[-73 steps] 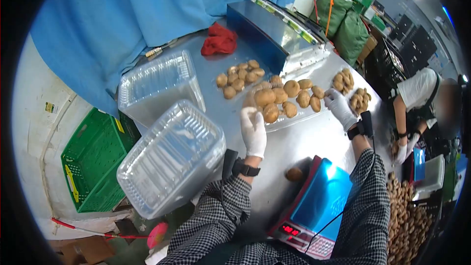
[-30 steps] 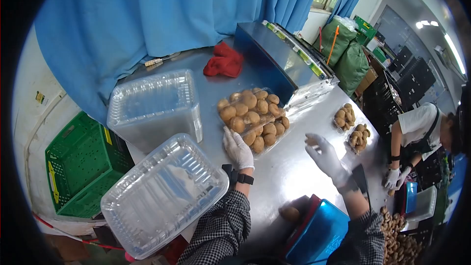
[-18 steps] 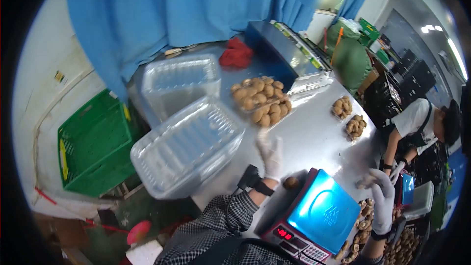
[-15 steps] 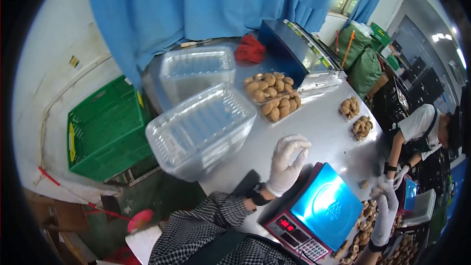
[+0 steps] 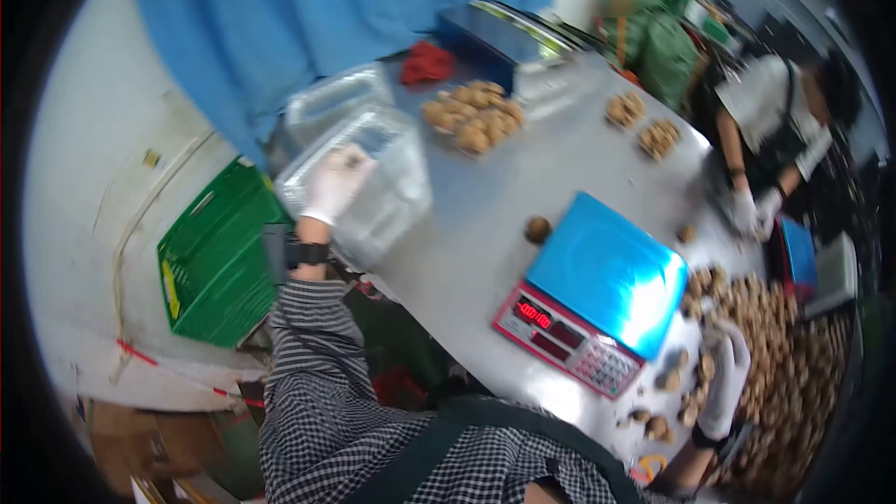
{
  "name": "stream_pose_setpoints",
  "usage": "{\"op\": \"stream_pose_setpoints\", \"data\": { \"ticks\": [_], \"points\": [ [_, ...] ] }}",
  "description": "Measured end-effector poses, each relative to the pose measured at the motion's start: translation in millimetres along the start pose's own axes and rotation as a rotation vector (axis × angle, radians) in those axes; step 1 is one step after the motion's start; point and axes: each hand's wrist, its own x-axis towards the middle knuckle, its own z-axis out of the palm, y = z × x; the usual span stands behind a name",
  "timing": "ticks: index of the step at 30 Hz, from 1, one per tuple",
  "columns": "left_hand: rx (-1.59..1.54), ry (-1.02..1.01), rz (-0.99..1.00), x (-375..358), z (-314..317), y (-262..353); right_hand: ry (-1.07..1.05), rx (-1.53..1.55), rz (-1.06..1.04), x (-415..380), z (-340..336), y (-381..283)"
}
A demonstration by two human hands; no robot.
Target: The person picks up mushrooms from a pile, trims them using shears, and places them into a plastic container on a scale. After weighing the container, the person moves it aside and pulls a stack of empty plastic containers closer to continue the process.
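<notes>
My left hand [image 5: 336, 189], in a white glove, lies over the front stack of clear plastic trays [image 5: 397, 201], with its fingertips at the top tray. Motion blur smears these fingers, so I cannot tell whether they grip it. Over the near edge of the mushroom pile [image 5: 779, 355], my gloved right hand [image 5: 726, 383] has loosely bent fingers, slightly apart, right beside some mushrooms. Between the hands stands a red scale [image 5: 569, 341] with a bare blue pan [image 5: 607, 266] and a lit red display. One loose mushroom [image 5: 538, 230] lies by the pan's left corner.
Filled mushroom trays [image 5: 474, 117] stand behind, near a red cloth [image 5: 427, 63] and a dark blue machine [image 5: 495, 37]. Two mushroom packs [image 5: 659, 138] lie farther right. A green crate [image 5: 219, 257] is at the left. Across the table, a co-worker [image 5: 770, 131] handles something beside another scale.
My left hand has swung left from beside the scale to the tray stack. My right hand has lowered to the mushrooms. The view has shifted, and a loose mushroom now shows left of the pan.
</notes>
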Motion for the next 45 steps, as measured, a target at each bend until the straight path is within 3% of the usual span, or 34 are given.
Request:
{"op": "stream_pose_setpoints", "data": {
  "ticks": [7,11,14,17,27,32,35,37,39,41,42,45],
  "points": [
    [-0.178,-0.067,-0.059,17,-1,-27,-0.06,0.188,0.032,-27,-46,37],
    [-0.206,-0.04,-0.153,15,-7,-12,-0.038,0.198,0.067,-43,-60,41],
    [-0.157,-0.055,-0.117,9,-1,-7,0.054,0.02,0.083,-48,-63,43],
    [-0.105,-0.015,-0.046,5,-5,9,0.062,0.136,0.141,-47,-59,45],
    [-0.149,-0.147,-0.124,18,-9,2,-0.069,0.212,0.139,-23,-8,25],
    [-0.112,-0.003,-0.049,19,4,-19,-0.101,0.158,0.113,-24,-6,32],
    [0.12,0.251,0.062,11,-3,38,-0.064,0.145,0.119,-33,-8,39],
    [0.15,0.262,0.155,14,6,76,-0.07,0.114,0.138,-42,-12,40],
    [0.186,0.307,0.225,15,12,76,-0.053,0.023,0.161,-46,-15,38],
    [0.397,0.174,0.188,20,17,56,-0.036,0.064,0.184,-53,-16,47],
    [0.361,0.091,0.042,18,18,47,-0.027,0.003,0.223,-55,-13,45],
    [0.224,0.014,-0.021,15,13,27,-0.122,0.072,0.196,-42,5,46]
  ]
}}
